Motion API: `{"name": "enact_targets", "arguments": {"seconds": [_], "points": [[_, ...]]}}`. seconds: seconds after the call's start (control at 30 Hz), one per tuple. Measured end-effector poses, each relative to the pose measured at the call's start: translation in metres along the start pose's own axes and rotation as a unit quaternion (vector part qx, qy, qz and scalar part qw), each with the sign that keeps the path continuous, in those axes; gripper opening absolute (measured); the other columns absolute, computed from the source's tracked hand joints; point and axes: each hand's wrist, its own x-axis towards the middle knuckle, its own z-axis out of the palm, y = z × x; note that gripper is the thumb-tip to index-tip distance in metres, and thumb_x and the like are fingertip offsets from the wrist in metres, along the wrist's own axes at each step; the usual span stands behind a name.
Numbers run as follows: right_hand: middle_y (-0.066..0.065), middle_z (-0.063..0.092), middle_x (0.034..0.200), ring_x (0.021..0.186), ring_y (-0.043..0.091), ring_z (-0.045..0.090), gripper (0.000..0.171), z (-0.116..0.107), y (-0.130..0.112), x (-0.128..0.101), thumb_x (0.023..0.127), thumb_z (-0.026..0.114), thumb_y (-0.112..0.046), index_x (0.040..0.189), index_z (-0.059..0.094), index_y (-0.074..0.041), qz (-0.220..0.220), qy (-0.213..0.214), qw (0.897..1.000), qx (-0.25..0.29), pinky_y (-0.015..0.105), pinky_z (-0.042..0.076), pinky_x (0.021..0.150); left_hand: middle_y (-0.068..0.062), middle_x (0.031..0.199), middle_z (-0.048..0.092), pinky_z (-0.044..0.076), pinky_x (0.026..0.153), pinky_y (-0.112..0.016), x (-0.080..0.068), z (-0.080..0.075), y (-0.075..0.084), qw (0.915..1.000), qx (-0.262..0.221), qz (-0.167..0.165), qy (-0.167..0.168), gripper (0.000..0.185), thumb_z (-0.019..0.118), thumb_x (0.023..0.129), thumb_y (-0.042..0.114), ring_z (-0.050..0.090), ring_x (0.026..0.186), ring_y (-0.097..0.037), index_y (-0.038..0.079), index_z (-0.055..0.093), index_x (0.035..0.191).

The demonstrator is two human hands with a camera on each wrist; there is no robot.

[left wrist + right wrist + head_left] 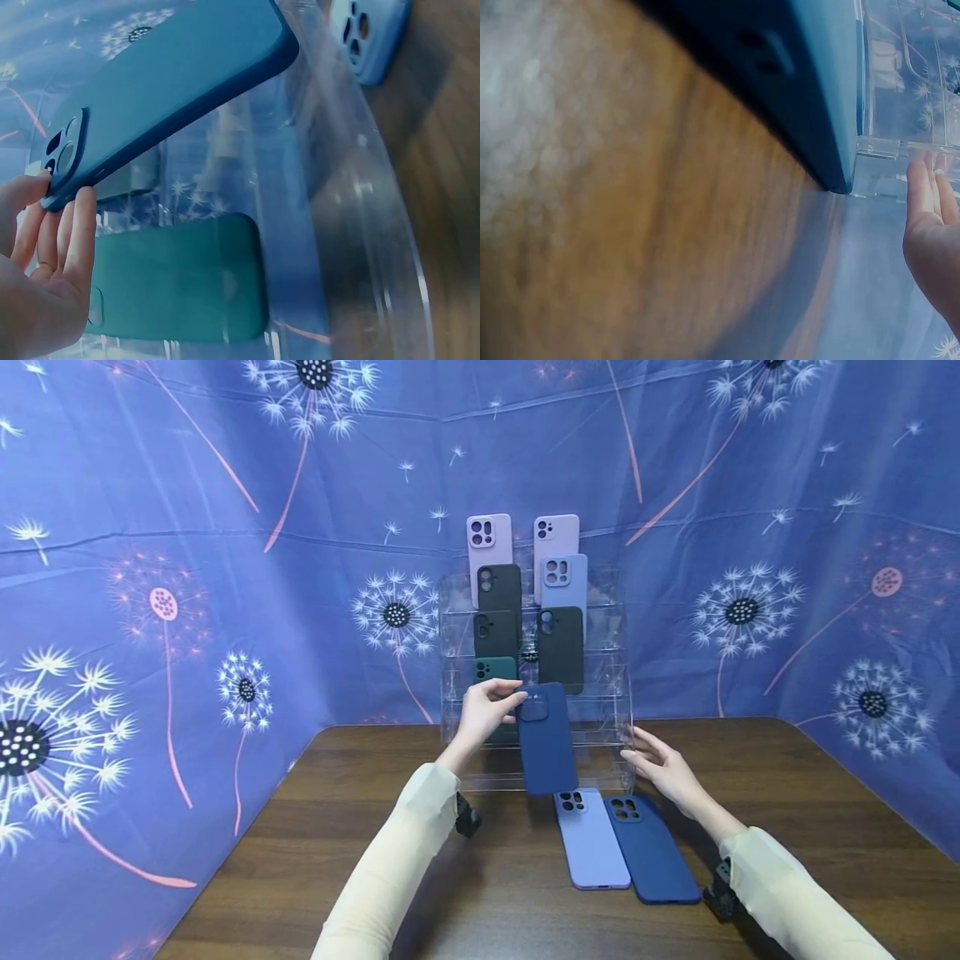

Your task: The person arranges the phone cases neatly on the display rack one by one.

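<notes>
A dark blue phone case (551, 743) is pinched at its camera-cutout end by my left hand (482, 714), thumb in front and fingers behind. It hangs slightly tilted before the lower tiers of a clear tiered display rack (628, 710). In the left wrist view, a green phone case (180, 281) sits in the rack beside that hand. My right hand (670, 777) has its fingers extended at the rack's lower right side, with the fingertips against the clear plastic. On the table in front lie a lavender-blue phone case (596, 847) and another dark blue one (660, 860).
Higher tiers hold two pale pink-lilac cases (491, 547), a light blue case (573, 589) and several dark green-black cases (561, 652). A brown wooden table (300, 860) carries the rack. Blue dandelion-print cloth (300, 610) hangs behind and at both sides.
</notes>
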Motion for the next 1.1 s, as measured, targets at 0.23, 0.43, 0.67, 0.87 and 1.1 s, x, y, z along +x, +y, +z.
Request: {"name": "enact_targets", "arguments": {"seconds": [0.23, 0.43, 0.67, 0.87, 1.1], "points": [[0.021, 0.041, 0.130, 0.090, -0.013, 0.050, 0.065, -0.001, -0.012, -0.009, 0.086, 0.053, -0.034, 0.139, 0.023, -0.011, 0.005, -0.004, 1.000, 0.000, 0.031, 0.050, 0.082, -0.018, 0.093, 0.063, 0.055, 0.060, -0.034, 0.007, 0.013, 0.019, 0.9998, -0.011, 0.007, 0.015, 0.027, 0.065, 0.078, 0.009, 0.063, 0.076, -0.027, -0.004, 0.062, 0.102], [0.021, 0.041, 0.130, 0.093, -0.010, 0.051, 0.063, -0.001, -0.011, -0.011, 0.087, 0.052, -0.033, 0.139, 0.023, -0.011, 0.007, 0.003, 1.000, -0.011, 0.028, 0.050, 0.081, -0.017, 0.094, 0.061, 0.055, 0.061, -0.037, 0.023, 0.023, 0.017, 0.9985, -0.015, 0.025, 0.047, 0.028, 0.067, 0.077, 0.013, 0.062, 0.076, -0.030, -0.001, 0.064, 0.101], [0.020, 0.043, 0.129, 0.096, -0.004, 0.053, 0.062, 0.001, -0.010, -0.011, 0.087, 0.053, -0.031, 0.138, 0.025, -0.011, 0.006, 0.009, 1.000, -0.011, 0.028, 0.051, 0.079, -0.010, 0.093, 0.065, 0.055, 0.056, -0.036, 0.041, 0.031, 0.010, 0.9911, -0.010, 0.063, 0.117, 0.025, 0.070, 0.074, 0.015, 0.063, 0.065, -0.018, 0.005, 0.067, 0.096], [0.018, 0.043, 0.130, 0.095, -0.006, 0.052, 0.064, 0.002, -0.011, -0.009, 0.085, 0.054, -0.035, 0.138, 0.025, -0.014, 0.016, 0.005, 1.000, -0.002, 0.031, 0.050, 0.082, -0.008, 0.092, 0.067, 0.052, 0.051, -0.022, 0.044, 0.040, 0.011, 0.9844, 0.007, 0.102, 0.143, 0.023, 0.070, 0.074, 0.013, 0.064, 0.065, -0.014, 0.006, 0.067, 0.095], [0.017, 0.042, 0.131, 0.092, -0.009, 0.051, 0.064, 0.001, -0.013, -0.007, 0.085, 0.054, -0.037, 0.138, 0.025, -0.017, 0.017, -0.005, 1.000, 0.002, 0.032, 0.049, 0.084, -0.009, 0.088, 0.062, 0.050, 0.050, -0.018, 0.045, 0.048, 0.007, 0.9794, 0.021, 0.134, 0.149, 0.021, 0.069, 0.074, 0.013, 0.065, 0.067, -0.018, 0.008, 0.068, 0.094]]}}
